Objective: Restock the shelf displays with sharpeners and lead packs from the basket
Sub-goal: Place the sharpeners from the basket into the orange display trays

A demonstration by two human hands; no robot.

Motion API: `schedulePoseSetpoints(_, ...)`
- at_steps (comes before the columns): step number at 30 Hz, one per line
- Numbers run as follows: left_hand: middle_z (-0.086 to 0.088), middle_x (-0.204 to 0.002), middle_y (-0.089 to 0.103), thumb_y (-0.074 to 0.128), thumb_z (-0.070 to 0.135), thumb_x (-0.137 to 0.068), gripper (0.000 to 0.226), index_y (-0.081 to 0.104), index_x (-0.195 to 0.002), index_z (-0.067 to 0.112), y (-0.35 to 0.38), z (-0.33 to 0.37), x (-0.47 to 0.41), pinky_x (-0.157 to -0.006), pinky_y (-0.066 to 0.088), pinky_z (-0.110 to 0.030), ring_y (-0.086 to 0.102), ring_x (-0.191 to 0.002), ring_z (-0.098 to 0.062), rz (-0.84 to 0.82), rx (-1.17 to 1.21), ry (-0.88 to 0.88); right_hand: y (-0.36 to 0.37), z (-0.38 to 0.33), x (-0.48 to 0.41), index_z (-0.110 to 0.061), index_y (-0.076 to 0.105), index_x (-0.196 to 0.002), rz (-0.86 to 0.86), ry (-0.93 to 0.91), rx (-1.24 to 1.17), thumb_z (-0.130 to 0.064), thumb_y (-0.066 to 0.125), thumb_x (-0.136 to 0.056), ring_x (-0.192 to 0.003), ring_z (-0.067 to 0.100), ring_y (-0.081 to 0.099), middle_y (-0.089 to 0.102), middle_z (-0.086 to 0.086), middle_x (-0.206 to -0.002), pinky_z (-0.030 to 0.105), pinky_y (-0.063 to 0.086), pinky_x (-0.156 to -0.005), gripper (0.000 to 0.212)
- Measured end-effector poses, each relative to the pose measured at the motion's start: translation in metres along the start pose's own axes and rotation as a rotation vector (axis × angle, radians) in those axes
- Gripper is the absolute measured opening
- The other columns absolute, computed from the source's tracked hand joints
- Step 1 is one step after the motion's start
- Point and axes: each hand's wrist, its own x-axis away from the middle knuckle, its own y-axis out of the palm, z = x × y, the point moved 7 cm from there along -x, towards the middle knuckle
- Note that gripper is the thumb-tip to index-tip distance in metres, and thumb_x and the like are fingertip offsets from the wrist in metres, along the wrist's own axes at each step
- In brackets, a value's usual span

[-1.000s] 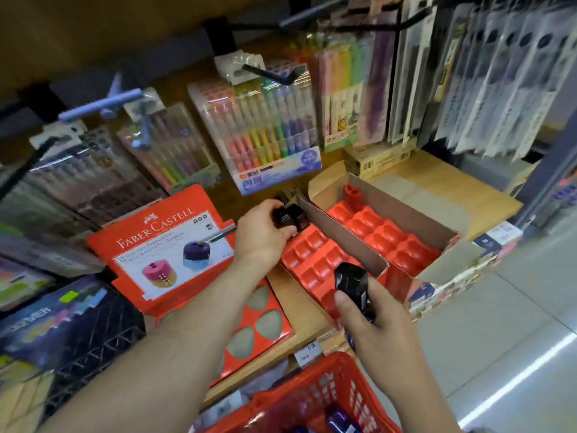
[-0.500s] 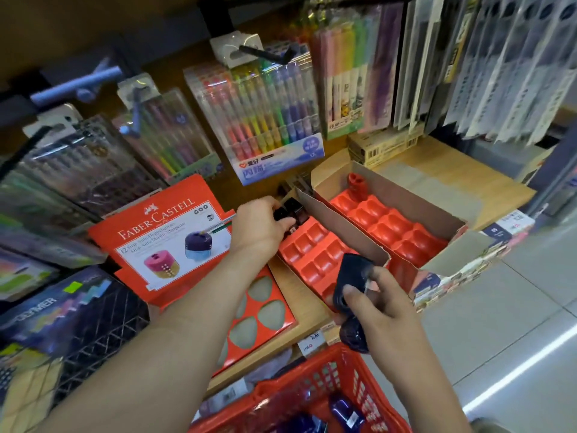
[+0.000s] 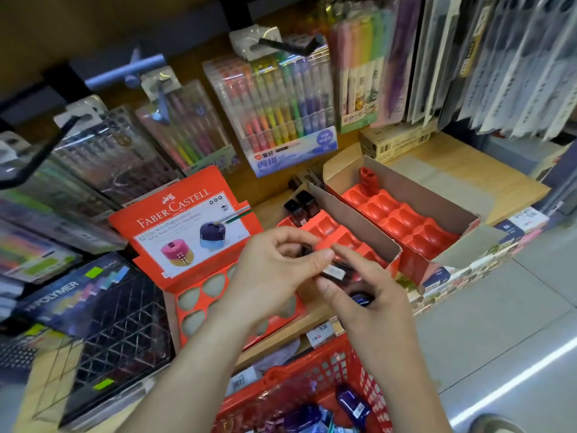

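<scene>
My left hand point(image 3: 271, 270) and my right hand point(image 3: 371, 298) meet in front of the shelf. Both pinch a dark sharpener point(image 3: 335, 272) with a white label between them. My right hand also holds a second, bluish sharpener point(image 3: 362, 300) against its palm. Behind the hands, two dark sharpeners point(image 3: 301, 205) stand in the back corner of a red slotted tray point(image 3: 340, 234) inside a cardboard box. A red basket point(image 3: 315, 378) sits at the bottom, with a purple sharpener point(image 3: 352, 404) and other packs in it.
A second box with a red tray point(image 3: 406, 221) holds one red sharpener point(image 3: 367, 179). A Faber-Castell display point(image 3: 187, 226) with round cut-outs stands to the left. Pen and highlighter packs point(image 3: 281, 104) hang on hooks above. A grey floor lies to the right.
My left hand let go of the two dark sharpeners in the tray's back corner and drew back to my right hand. Both hands now meet on one sharpener.
</scene>
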Motion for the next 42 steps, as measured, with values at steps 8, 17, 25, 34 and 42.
schedulePoseSetpoints(8, -0.002, -0.123, 0.059, 0.070, 0.028, -0.085, 0.046, 0.059, -0.129, 0.020, -0.044, 0.004, -0.061, -0.096, 0.037, -0.025, 0.055, -0.113, -0.018, 0.284, -0.652, 0.094, -0.027, 0.016, 0.003, -0.025, 0.065, -0.090, 0.225, 0.234, -0.515, -0.005, 0.059, -0.074, -0.088, 0.023, 0.061, 0.062, 0.012, -0.104, 0.043, 0.053, -0.069, 0.027)
schedulePoseSetpoints(17, -0.010, -0.117, 0.064, 0.079, 0.032, -0.075, 0.051, 0.061, -0.119, 0.013, -0.029, -0.010, -0.090, -0.089, 0.044, -0.033, 0.058, -0.109, -0.026, 0.295, -0.784, 0.109, -0.033, 0.026, 0.002, -0.019, 0.068, -0.099, 0.339, 0.234, -0.534, -0.037, 0.083, -0.050, -0.092, 0.024, 0.071, 0.073, 0.000, -0.088, 0.034, 0.055, -0.076, 0.054)
schedulePoseSetpoints(25, -0.007, -0.120, 0.061, 0.069, 0.026, -0.085, 0.043, 0.061, -0.126, 0.014, -0.015, -0.004, -0.095, -0.093, 0.043, -0.032, 0.056, -0.111, -0.025, 0.222, -0.858, 0.189, -0.028, 0.023, 0.002, -0.018, 0.073, -0.097, 0.357, 0.242, -0.593, -0.061, 0.089, -0.037, -0.090, 0.020, 0.073, 0.076, 0.004, -0.093, 0.029, 0.058, -0.072, 0.076)
schedulePoseSetpoints(34, -0.011, -0.116, 0.064, 0.069, 0.032, -0.084, 0.045, 0.061, -0.125, 0.013, -0.009, -0.011, -0.094, -0.086, 0.043, -0.032, 0.058, -0.107, -0.027, 0.168, -0.914, 0.101, -0.010, 0.020, 0.001, -0.011, 0.067, -0.099, 0.216, 0.303, -0.794, -0.038, 0.075, -0.066, -0.101, 0.032, 0.068, 0.069, 0.022, -0.113, 0.046, 0.056, -0.090, 0.044)
schedulePoseSetpoints(42, 0.014, -0.114, 0.066, 0.071, 0.035, -0.078, 0.042, 0.062, -0.118, 0.043, 0.018, 0.022, 0.050, -0.087, 0.054, -0.031, 0.065, -0.098, -0.010, -0.279, -0.051, 0.158, 0.010, 0.023, 0.005, 0.004, 0.063, -0.098, 0.047, 0.329, -0.651, -0.062, 0.085, -0.052, -0.090, 0.042, 0.067, 0.069, 0.027, -0.101, 0.051, 0.055, -0.083, 0.083)
